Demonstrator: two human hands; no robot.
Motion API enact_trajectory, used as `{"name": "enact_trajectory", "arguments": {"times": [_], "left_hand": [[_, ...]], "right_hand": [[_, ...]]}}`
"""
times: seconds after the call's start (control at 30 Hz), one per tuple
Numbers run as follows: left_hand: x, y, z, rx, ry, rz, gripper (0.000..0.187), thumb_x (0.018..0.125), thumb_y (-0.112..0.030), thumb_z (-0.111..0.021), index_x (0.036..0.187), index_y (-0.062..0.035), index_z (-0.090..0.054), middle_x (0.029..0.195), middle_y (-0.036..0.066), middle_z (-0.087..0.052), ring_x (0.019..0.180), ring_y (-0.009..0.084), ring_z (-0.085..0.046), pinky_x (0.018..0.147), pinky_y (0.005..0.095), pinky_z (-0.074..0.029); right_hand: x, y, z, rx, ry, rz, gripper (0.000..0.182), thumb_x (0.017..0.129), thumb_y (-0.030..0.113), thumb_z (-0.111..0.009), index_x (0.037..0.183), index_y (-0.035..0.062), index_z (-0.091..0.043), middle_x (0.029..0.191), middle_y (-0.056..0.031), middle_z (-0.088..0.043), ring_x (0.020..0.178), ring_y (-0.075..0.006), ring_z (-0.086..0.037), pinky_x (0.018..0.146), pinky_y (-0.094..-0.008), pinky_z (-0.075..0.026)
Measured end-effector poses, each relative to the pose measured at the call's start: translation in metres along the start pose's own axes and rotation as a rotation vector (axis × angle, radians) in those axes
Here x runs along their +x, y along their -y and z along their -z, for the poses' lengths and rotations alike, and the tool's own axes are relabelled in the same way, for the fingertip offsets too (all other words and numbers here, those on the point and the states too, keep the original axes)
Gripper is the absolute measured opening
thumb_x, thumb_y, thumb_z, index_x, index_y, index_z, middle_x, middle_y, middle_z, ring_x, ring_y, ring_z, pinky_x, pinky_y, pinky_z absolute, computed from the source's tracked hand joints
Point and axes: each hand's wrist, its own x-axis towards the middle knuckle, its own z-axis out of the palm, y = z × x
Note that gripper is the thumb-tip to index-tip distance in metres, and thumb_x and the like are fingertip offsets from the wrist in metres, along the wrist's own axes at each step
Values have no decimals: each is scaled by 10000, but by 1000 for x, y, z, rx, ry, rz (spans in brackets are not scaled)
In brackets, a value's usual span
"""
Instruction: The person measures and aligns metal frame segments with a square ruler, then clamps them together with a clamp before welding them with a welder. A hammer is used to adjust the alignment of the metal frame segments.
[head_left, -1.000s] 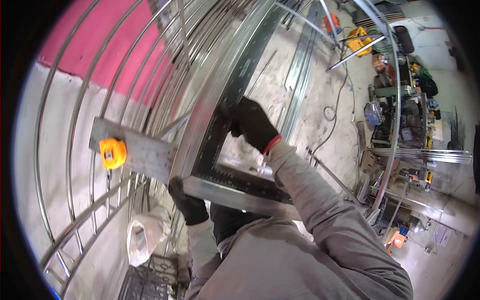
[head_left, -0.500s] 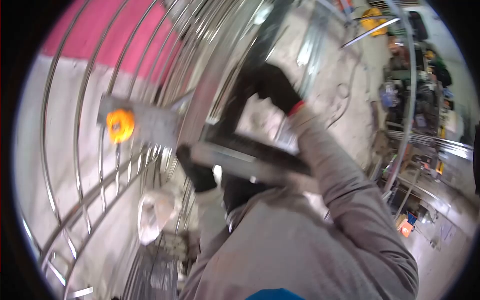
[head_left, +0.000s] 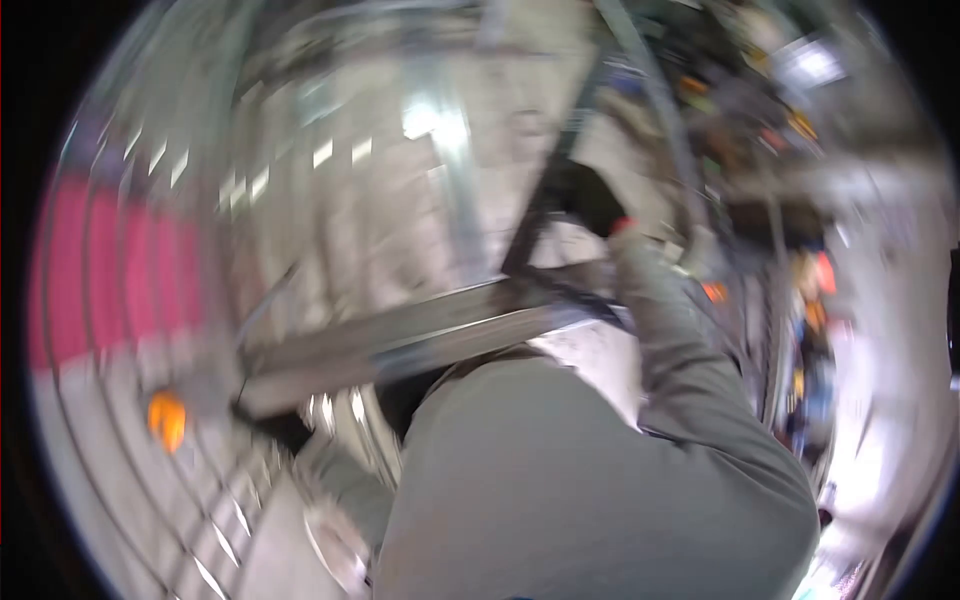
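Note:
A wide, greyish metal bar (head_left: pixel 400 335) runs across in front of my body, blurred by motion. A dark, flat metal frame piece (head_left: pixel 535 225) meets its right end at an angle. My right hand (head_left: pixel 590 198), in a black glove with a red cuff edge, is closed around the upper arm of that dark frame. My left hand (head_left: pixel 275 425), also in a black glove, grips the left end of the bar from below; its fingers are partly hidden. Whether the bar and the dark frame are joined I cannot make out.
At the left is a rack of curved shiny metal rods (head_left: pixel 95 450), with a pink wall panel (head_left: pixel 115 270) behind it and an orange object (head_left: pixel 166 420) close by. A long metal tube (head_left: pixel 655 90) slants past on the right. Blurred clutter lies beyond it.
My view has swung round, shifting the pink panel and orange object left and down. The bar, upright before, now lies nearly level, with both hands still on the metalwork and farther apart.

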Motion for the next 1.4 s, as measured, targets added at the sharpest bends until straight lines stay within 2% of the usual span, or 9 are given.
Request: {"name": "enact_trajectory", "arguments": {"times": [0.07,0.13,0.47,0.53,0.87,0.93,1.03,1.2,1.4], "left_hand": [[-23,-17,-27,140,-33,-107,435,1056,-308,-553,1400,-48,-504,1377,162,-543,1283,334,-571,1090,482,-503],[-7,-38,-17,63,-99,-39,433,1038,-322,-589,1389,-82,-510,1368,150,-544,1237,338,-599,1075,514,-506],[36,-26,15,-51,28,-37,463,823,-428,-695,1104,-60,-671,1113,163,-705,1080,357,-695,1035,533,-534],[21,-30,3,-14,7,-40,475,840,-437,-686,1126,-58,-669,1141,165,-696,1094,357,-688,1029,531,-538],[58,4,34,-173,154,62,574,955,-520,-629,1268,-39,-641,1226,144,-680,1166,310,-655,1067,456,-520],[72,24,57,-154,91,-8,608,964,-562,-628,1282,-44,-636,1222,132,-680,1148,307,-659,1050,454,-529],[25,-10,13,-405,118,175,517,981,-509,-658,1256,-72,-647,1156,96,-700,1078,259,-668,1012,420,-531],[3,-17,-14,-426,-51,6,325,914,-367,-715,1113,-120,-641,998,57,-665,962,250,-660,926,442,-568],[-16,-20,-30,-395,-80,-43,272,943,-279,-696,1142,-110,-623,1027,70,-640,985,238,-642,903,412,-555]], "right_hand": [[-8,25,55,154,103,-479,214,1010,261,-649,1013,63,-732,929,-129,-740,797,-304,-699,750,-439,-571],[-5,53,49,1032,-151,-1169,337,1022,361,-653,964,37,-728,758,-119,-685,651,-264,-659,637,-388,-555],[-79,-21,3,3,-83,-491,418,1046,414,-618,983,13,-721,791,-55,-687,699,-130,-665,626,-339,-554],[-75,-13,11,784,-118,-1051,218,974,257,-606,998,86,-740,936,-185,-749,887,-367,-735,787,-453,-575],[-104,-68,-1,70,-233,-31,495,808,276,-726,1257,74,-688,1058,-203,-729,965,-433,-682,882,-487,-556],[-94,-54,30,43,365,-536,488,839,199,-709,1296,33,-667,1183,-235,-699,1091,-394,-662,987,-423,-533],[-104,-55,25,1252,-437,-1177,495,995,239,-675,1447,64,-574,1259,-131,-736,1131,-297,-699,990,-421,-542],[16,82,38,203,-399,-407,741,894,239,-855,1491,-11,-495,1421,-186,-617,1381,-298,-543,1195,-432,-403],[181,328,10,274,158,610,1011,698,486,-919,1513,56,-505,1520,-213,-514,1437,-457,-434,1168,-519,-387]]}}
